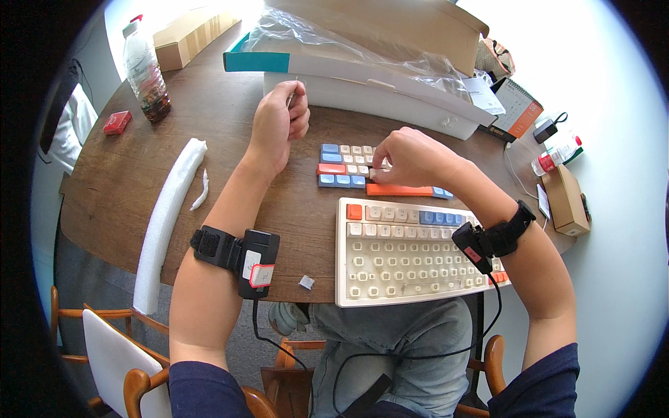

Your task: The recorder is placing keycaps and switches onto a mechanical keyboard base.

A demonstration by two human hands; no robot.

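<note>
Fingers of my right hand curl down together onto the loose keycaps, pinching at 1 pale cap in the middle row; I cannot tell whether it is lifted clear. Those caps lie in rows on the wooden table, just beyond the keyboard, with a long orange bar cap touching the underside of my right palm.

My left hand is raised to the left of the caps, thumb and forefinger closed on a thin wire tool that stands roughly upright. The left forearm runs up from the lower edge, wrist straight; the right forearm comes in from the lower right and bends inward at the elbow, wrist dropped.

I count 2 hands, 2 black wrist units, 1 on each forearm, and 1 keyboard, most of whose sockets are bare, with caps seated only along its top rows. Loose caps sit in 4 rows; I cannot count them singly. 1 white foam strip lies to the left, 1 plastic bottle stands at the far left, and 1 long white box sits behind the caps.
</note>
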